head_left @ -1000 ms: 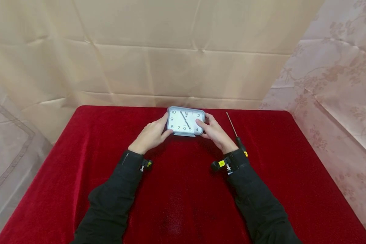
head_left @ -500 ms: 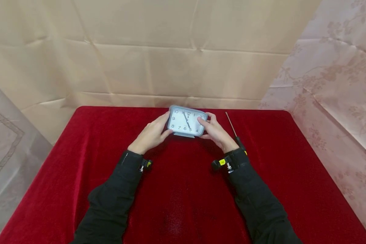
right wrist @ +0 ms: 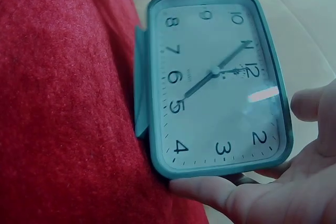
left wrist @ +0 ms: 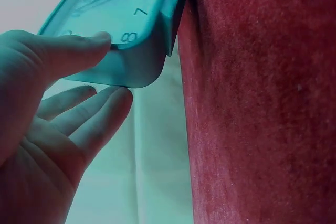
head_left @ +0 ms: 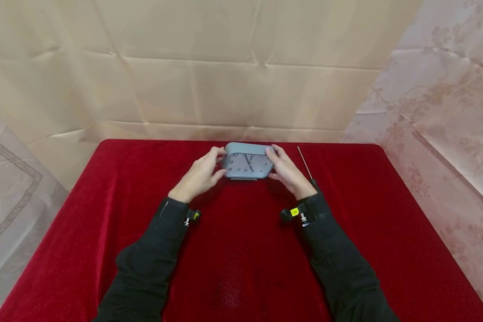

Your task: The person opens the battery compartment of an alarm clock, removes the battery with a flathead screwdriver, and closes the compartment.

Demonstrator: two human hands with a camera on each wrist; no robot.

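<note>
I count one rectangular grey-blue plastic alarm clock (head_left: 247, 162) at the far middle of the red velvet-covered table (head_left: 241, 268), tilted face-down toward me. My left hand (head_left: 199, 176) and right hand (head_left: 288, 172) (two in all) each grip one end, fingers curled round its case. One slim black-handled screwdriver (head_left: 307, 170) lies just beside the right hand.

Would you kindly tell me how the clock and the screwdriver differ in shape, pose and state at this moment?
The clock is a broad, rounded grey-blue box with a white dial; the screwdriver is a thin metal shaft with a dark handle. The clock is gripped at its ends by the left hand and right hand and tipped forward; the screwdriver lies flat, with neither hand gripping it. Both are at the far side of the red cloth.
</note>
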